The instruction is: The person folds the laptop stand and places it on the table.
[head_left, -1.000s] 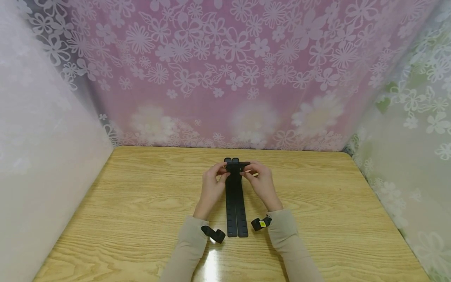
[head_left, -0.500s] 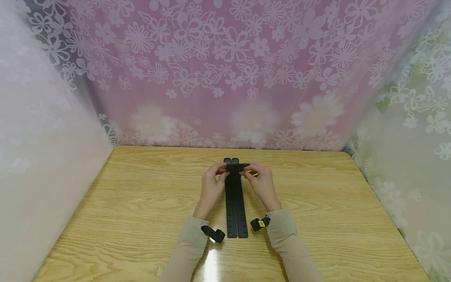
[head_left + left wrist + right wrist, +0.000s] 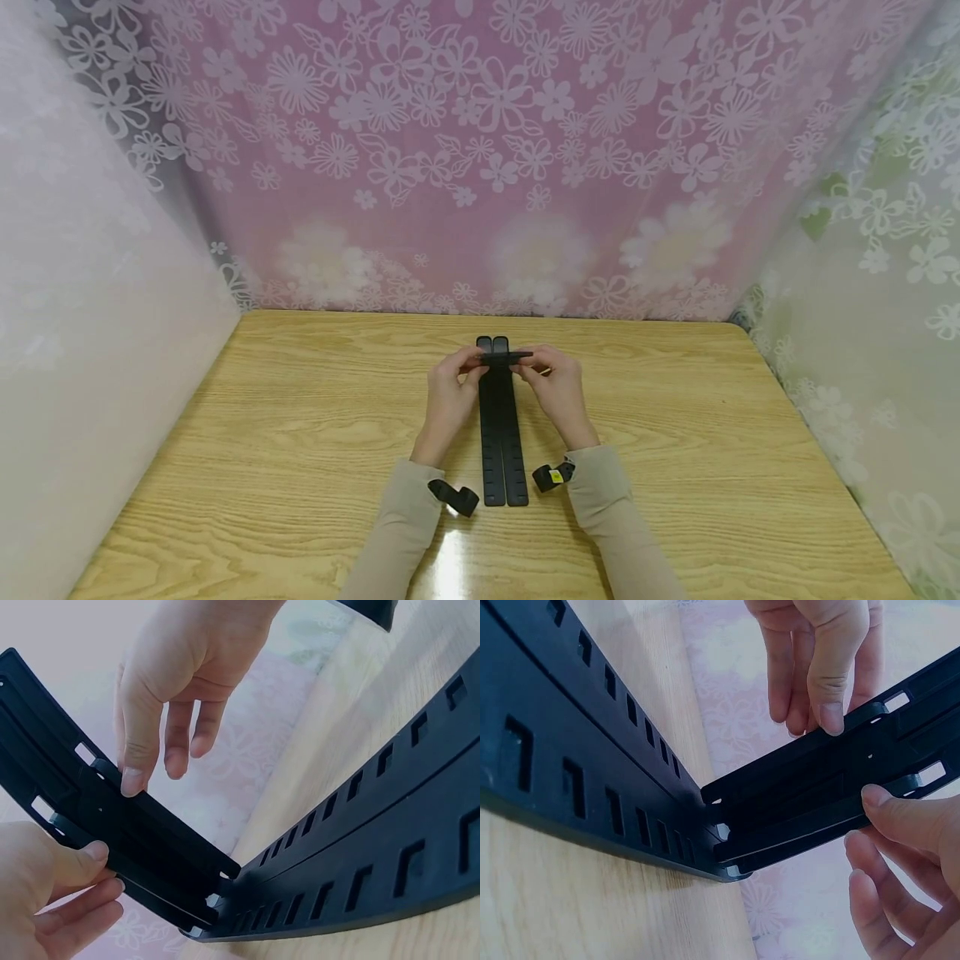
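A long black plastic base (image 3: 501,437) lies on the table, split lengthwise, with rows of rectangular slots showing in both wrist views. From its far end rises a black plastic panel (image 3: 142,832), tilted up from the base, with raised ribs and small cut-outs. My left hand (image 3: 452,396) pinches the panel's left edge between thumb and fingers. On the opposite edge my right hand (image 3: 557,392) does likewise, its thumb lying on the panel in the right wrist view. The panel's lower end meets the base; whether it is hooked in I cannot tell.
The wood-grain table (image 3: 315,433) stretches out on both sides of the base. A pink flowered curtain (image 3: 450,208) hangs behind it, with pale sheets at left and right. Black wrist cameras (image 3: 459,500) protrude near the sleeves, close to the base's near end.
The panel has tilted, so its face narrows to a nearly edge-on strip in the head view. Both hands keep their grip and have barely moved.
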Demonstrator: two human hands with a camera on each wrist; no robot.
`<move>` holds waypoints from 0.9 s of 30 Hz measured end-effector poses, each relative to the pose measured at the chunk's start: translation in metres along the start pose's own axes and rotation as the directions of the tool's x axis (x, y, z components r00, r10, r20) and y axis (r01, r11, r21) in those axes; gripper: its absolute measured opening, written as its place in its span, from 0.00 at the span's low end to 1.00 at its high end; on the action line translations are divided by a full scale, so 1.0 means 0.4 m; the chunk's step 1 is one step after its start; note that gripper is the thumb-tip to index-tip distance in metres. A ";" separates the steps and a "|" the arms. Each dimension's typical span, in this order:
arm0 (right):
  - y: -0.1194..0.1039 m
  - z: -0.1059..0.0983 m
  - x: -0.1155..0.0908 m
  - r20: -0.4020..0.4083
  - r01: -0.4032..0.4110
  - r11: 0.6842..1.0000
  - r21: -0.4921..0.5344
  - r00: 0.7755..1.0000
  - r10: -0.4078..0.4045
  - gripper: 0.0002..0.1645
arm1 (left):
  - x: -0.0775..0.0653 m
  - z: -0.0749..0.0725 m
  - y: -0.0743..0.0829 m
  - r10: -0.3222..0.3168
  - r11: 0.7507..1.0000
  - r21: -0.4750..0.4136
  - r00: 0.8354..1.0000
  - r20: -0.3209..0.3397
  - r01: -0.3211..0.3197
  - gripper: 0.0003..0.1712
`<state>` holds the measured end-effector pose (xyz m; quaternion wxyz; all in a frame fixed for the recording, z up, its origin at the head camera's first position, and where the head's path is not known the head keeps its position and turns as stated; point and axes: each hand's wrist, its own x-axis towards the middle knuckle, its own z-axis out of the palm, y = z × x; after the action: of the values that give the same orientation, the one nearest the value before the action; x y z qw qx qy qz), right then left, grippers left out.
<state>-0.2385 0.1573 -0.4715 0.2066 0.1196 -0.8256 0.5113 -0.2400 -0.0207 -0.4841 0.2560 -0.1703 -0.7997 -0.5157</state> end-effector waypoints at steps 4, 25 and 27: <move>0.002 0.000 0.000 0.001 0.006 1.000 0.008 1.000 -0.006 0.03 | 0.002 -0.005 0.008 0.059 0.995 0.082 0.998 0.004 -0.059 0.14; 0.003 0.005 -0.005 -0.037 0.021 0.999 0.045 0.999 -0.019 0.05 | 0.001 -0.018 0.008 0.105 0.984 0.137 0.994 0.038 -0.109 0.09; 0.001 0.005 -0.005 -0.034 0.016 0.999 0.046 0.999 -0.014 0.05 | 0.001 -0.017 0.006 0.102 0.987 0.124 0.994 0.038 -0.106 0.09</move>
<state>-0.2372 0.1556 -0.4737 0.2217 0.1218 -0.8091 0.5305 -0.2373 -0.0260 -0.4796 0.2798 -0.2034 -0.8246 -0.4476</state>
